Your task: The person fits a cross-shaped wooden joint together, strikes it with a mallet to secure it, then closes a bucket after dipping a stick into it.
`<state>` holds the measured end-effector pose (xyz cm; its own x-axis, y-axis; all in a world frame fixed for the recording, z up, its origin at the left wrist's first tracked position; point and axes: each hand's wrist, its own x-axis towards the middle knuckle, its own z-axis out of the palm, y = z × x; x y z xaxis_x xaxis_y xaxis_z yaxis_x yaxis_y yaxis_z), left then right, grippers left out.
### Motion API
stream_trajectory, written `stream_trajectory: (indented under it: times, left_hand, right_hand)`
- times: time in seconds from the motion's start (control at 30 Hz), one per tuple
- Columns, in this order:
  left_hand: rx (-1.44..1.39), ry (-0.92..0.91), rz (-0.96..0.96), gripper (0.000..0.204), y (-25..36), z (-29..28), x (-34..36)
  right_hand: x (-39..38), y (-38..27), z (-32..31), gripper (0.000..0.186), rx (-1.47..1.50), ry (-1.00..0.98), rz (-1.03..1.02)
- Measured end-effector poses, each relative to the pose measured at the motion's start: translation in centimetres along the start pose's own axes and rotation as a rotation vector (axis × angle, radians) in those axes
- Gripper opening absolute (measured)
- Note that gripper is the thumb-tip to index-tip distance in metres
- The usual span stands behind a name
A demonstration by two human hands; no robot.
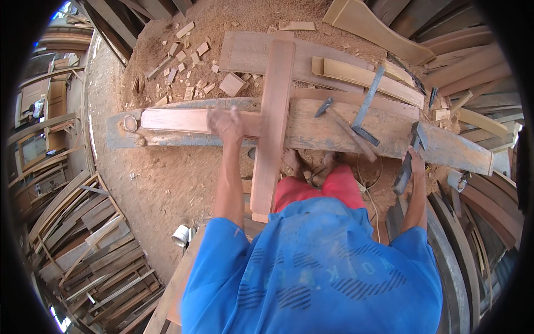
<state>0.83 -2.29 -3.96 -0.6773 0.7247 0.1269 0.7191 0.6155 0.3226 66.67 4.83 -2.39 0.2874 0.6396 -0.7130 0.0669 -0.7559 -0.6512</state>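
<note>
My left hand is over a narrow pinkish wood strip lying along the worn bench plank. Motion smears its fingers, so whether it touches the strip is unclear. Just right of that hand, a long reddish board crosses the bench, its near end by my lap. At the right, my right hand is closed around a dark, thick-bodied tool with a grey metal end; its exact kind is unclear. Between the board and that hand lie a hammer and a metal try square.
Wood offcuts and sawdust cover the ground beyond the bench. Wider boards and a pale curved piece lie there too. Stacked curved timber stands at the right, more lumber at the left. A white cup-like container sits near my left elbow.
</note>
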Motion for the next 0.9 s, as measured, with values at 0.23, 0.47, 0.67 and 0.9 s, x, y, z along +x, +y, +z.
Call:
stream_trajectory:
  times: [0.23,0.47,0.67,0.9]
  left_hand:
    - [-0.279,-0.416,-0.604,0.078,1.3,-4.9,-8.1]
    - [-0.196,-0.578,-0.621,0.07,2.9,-2.6,-8.0]
    - [-0.443,-0.61,-0.615,0.057,-1.8,-0.5,-8.6]
    - [-0.96,-0.556,-0.717,0.034,-4.2,-2.3,-10.7]
  right_hand:
    - [2.4,2.9,-1.7,0.054,-1.202,0.305,-0.266]
    - [-0.8,-1.7,1.8,0.049,-1.209,0.215,-0.03]
    - [-4.7,-7.9,8.5,0.058,-1.309,0.289,-0.435]
    - [-11.2,-11.5,22.1,0.05,-1.281,-0.117,-0.927]
